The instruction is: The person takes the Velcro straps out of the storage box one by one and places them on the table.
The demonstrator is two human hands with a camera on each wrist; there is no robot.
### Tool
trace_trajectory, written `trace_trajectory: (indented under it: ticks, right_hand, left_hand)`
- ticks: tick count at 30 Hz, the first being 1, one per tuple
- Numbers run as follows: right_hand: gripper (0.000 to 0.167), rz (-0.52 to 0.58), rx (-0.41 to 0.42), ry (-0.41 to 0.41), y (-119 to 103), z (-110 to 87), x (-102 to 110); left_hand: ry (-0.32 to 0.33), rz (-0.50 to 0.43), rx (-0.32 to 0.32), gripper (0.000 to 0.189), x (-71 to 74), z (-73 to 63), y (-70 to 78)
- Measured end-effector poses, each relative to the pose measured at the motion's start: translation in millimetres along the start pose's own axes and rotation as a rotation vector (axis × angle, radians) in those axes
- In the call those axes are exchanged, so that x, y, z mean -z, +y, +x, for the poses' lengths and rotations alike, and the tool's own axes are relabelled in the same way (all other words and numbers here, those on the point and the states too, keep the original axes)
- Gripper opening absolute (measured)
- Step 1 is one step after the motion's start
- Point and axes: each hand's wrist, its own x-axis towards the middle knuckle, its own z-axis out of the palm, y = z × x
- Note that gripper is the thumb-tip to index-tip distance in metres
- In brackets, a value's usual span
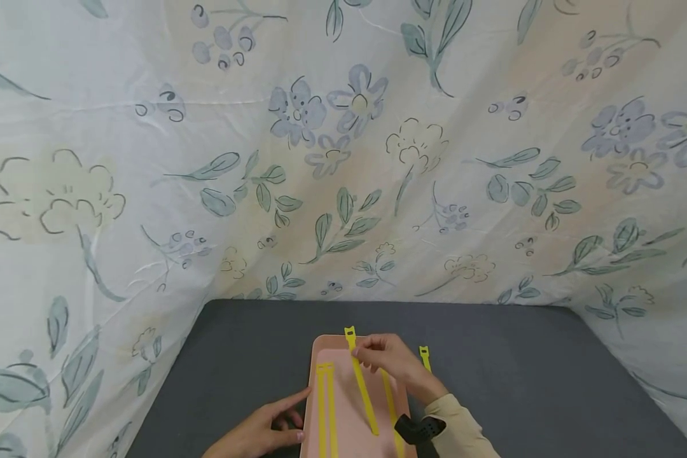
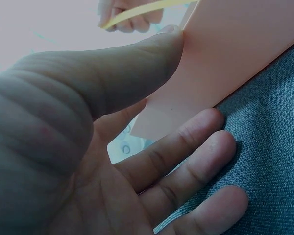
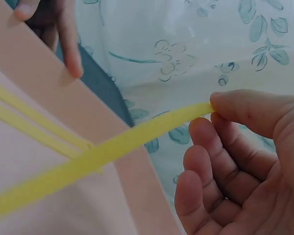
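Observation:
My right hand (image 1: 390,359) pinches a yellow hook-and-loop cable tie (image 1: 364,395) between thumb and fingertips, just below its slotted head. The tie slants down over the pink tray (image 1: 346,413); in the right wrist view the strap (image 3: 112,149) runs from the pinch across the tray's rim. Fingertips and thumb of my left hand (image 1: 261,427) rest against the tray's left side, the fingers loosely spread in the left wrist view. Two yellow ties (image 1: 322,407) lie side by side at the left inside the tray. Another yellow tie (image 1: 390,401) lies at the right, partly hidden by my right hand and wrist.
The tray sits on a dark grey table (image 1: 252,356). Right of the tray, another yellow tie (image 1: 425,356) shows behind my right forearm. A floral curtain (image 1: 343,191) hangs behind and around the table. A black band (image 1: 419,429) is on my right wrist.

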Motion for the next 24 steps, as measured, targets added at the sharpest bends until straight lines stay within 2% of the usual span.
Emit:
trace_trajectory:
  ticks: [8,16,24]
  right_hand:
    - [0.028,0.014,0.008,0.036,-17,-2.8,6]
    - [0.026,0.085,0.071,0.052,-34,-5.4,17]
    - [0.027,0.084,0.120,0.072,-47,-10.7,27]
  left_hand:
    - [0.002,0.004,0.006,0.074,0.2,-0.1,1.0]
    - [-0.002,-0.006,0.001,0.073,0.0,0.1,0.7]
    - [0.000,-0.001,0.000,0.073,0.6,1.5,-2.1]
